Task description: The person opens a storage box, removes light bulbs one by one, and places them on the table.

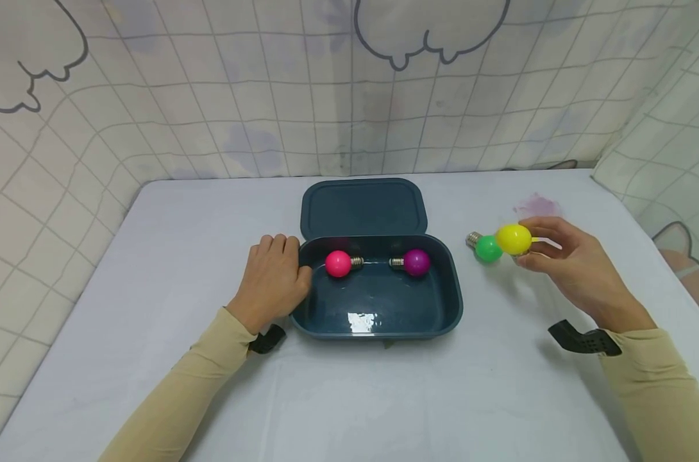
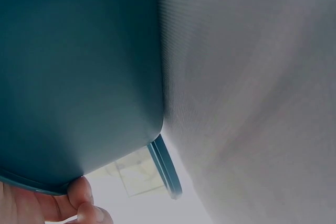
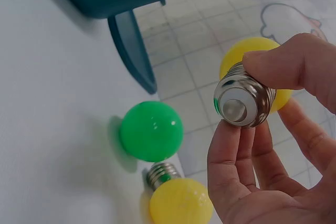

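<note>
In the head view, a dark teal box (image 1: 378, 321) holds a pink light bulb (image 1: 338, 264) and a purple light bulb (image 1: 417, 262). My left hand (image 1: 276, 276) grips its left rim, and a thumb and fingers (image 2: 80, 192) show at that rim in the left wrist view. Right of the box, my right hand (image 1: 574, 263) holds a yellow light bulb (image 1: 513, 239), thumb on its metal screw base (image 3: 242, 98) in the right wrist view. Below it lies a green light bulb (image 3: 151, 131), beside a second yellow bulb (image 3: 181, 203) that is mostly hidden in the head view.
The box's lid (image 1: 363, 208) lies directly behind it. A white cloth covers the table (image 1: 211, 212), with a pink stain (image 1: 537, 205) at the back right. Checked fabric (image 1: 257, 96) with cloud outlines hangs behind and at both sides.
</note>
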